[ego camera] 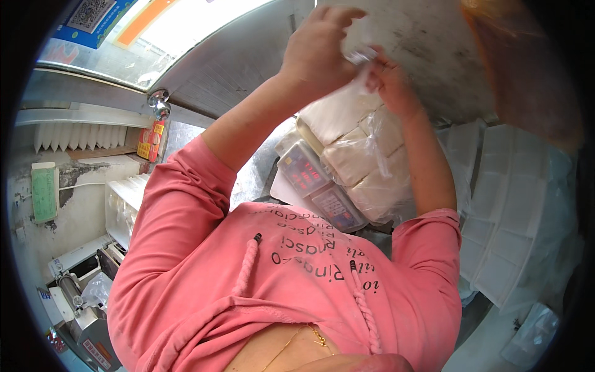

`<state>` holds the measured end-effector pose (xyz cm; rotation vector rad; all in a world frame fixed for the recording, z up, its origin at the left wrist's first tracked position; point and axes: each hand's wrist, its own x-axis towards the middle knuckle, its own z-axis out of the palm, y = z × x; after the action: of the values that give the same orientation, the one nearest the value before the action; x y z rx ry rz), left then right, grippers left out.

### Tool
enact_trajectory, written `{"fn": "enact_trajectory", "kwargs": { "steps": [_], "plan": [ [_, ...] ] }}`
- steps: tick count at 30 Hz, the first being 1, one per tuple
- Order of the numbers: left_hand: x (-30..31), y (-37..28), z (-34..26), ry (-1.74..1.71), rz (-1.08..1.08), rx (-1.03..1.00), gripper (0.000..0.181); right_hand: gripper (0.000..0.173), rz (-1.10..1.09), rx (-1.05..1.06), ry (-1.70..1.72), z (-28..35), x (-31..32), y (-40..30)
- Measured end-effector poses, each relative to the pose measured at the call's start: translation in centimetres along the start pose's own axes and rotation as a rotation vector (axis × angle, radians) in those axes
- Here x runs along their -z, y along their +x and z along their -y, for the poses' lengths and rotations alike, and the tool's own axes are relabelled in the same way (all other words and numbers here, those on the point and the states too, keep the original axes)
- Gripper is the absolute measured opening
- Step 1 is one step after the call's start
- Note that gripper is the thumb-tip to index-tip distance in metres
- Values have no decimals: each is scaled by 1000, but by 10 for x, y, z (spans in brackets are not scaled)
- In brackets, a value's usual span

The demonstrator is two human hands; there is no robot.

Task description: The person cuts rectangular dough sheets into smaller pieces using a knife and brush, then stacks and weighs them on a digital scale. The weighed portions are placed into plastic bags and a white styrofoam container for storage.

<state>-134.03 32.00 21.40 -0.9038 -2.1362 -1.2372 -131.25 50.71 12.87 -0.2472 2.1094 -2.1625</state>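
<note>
Both hands are raised in front of me, blurred by motion, at a thin clear plastic bag (361,56). My left hand (316,51) has its fingers curled around one side of the film. Close beside it, my right hand (393,86) pinches the film between thumb and fingers. Below them, pale, floury stacks of what look like dough wrappers (351,151) lie in clear plastic with a knotted top. These stacks rest on the tan pan (309,135) of a digital scale (302,169), whose red display is lit and whose keypad faces me.
White plastic trays (499,204) stand at the right. An orange-tinted plastic sheet or bag (520,69) hangs at upper right. Left are a glass window (107,56), a metal ledge (223,69), a red-and-yellow box (151,141) and a metal roller machine (76,297).
</note>
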Motion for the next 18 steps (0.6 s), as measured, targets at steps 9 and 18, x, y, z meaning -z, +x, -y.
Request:
{"fn": "enact_trajectory", "kwargs": {
  "steps": [9, 18],
  "plan": [
    [-50, 47, 65, -313, 839, 742, 43, 13, 363, -202, -119, 32, -10, 4],
    [-37, -82, 34, -414, 539, 538, 41, 19, 209, -230, 269, 18, 5, -3]
  ]
}}
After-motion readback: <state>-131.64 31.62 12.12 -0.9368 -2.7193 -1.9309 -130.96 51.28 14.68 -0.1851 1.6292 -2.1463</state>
